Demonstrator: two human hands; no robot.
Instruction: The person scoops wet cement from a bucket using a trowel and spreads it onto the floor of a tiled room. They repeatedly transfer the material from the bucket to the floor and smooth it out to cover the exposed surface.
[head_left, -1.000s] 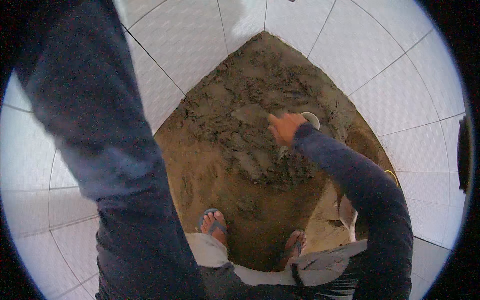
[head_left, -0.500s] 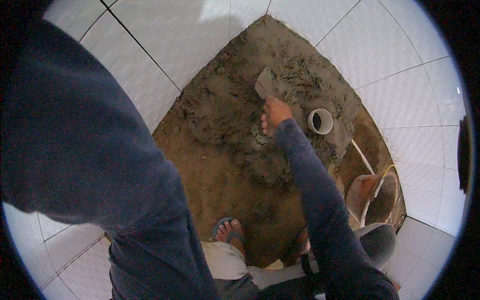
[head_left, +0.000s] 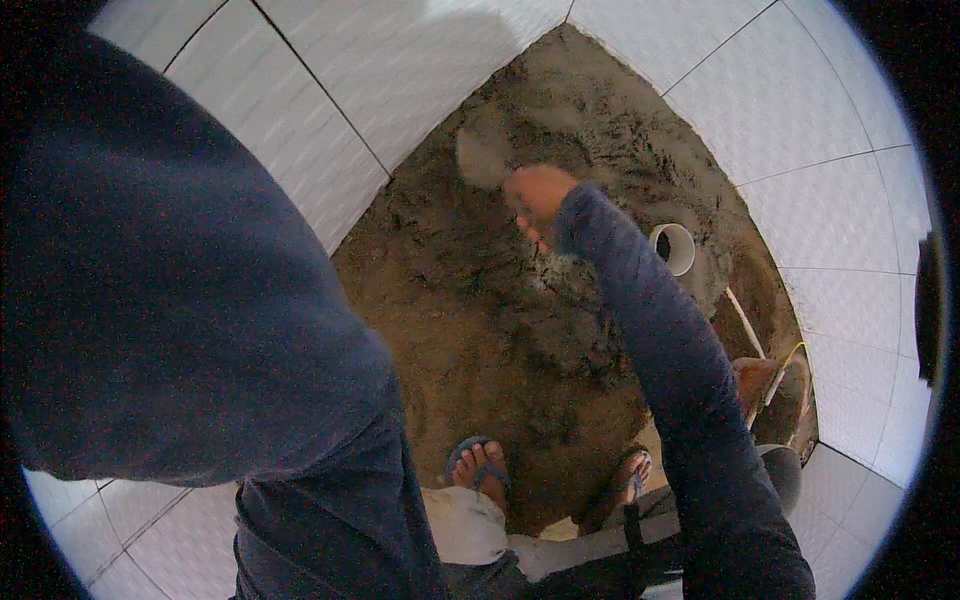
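My right hand [head_left: 540,203] reaches out over wet grey mortar [head_left: 600,130] in the corner, fingers wrapped round the handle of a trowel. The trowel's blade [head_left: 482,158] is smeared by motion and points to the far left, over or on the mortar; whether it touches I cannot tell. The mortar is rough and lumpy around it. A large dark blue sleeve [head_left: 190,300], close to the camera, fills the left side; my left hand does not show.
A white pipe end [head_left: 676,250] stands up from the mortar on the right. Beyond it lie a thin white tube [head_left: 745,322] and a reddish-brown container [head_left: 758,378]. White tiled walls [head_left: 800,120] meet at the far corner. My sandalled feet [head_left: 480,465] stand on brown ground.
The trowel has swung to the left across the mortar, its blade turning from pointing away to pointing left. The whole view has shifted slightly, so the pipe appears further right.
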